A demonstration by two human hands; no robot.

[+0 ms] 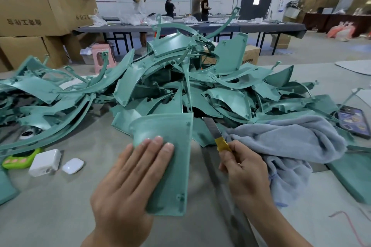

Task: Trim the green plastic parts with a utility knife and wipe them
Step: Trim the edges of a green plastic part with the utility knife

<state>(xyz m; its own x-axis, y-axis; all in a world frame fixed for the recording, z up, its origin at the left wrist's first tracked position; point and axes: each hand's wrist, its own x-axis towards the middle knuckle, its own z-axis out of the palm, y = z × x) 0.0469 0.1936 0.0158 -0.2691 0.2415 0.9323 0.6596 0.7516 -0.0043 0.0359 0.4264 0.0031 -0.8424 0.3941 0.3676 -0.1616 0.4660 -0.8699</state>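
A flat green plastic part [176, 158] lies on the table in front of me, and my left hand [130, 178] presses on its left side with straight fingers. My right hand [243, 172] grips a utility knife [217, 136] by its yellow handle. The bare blade points up and away, just right of the part's right edge. Whether the blade touches the part cannot be told. A grey-blue cloth [285, 142] lies bunched right beside my right hand. A big heap of green plastic parts [180, 82] fills the table behind.
At the left lie a white charger [45, 162], a white earbud case [72, 165] and a green device [19, 158]. A phone [353, 120] lies at the right edge. More green parts [353, 178] sit at right. Cardboard boxes [40, 2] and people stand beyond.
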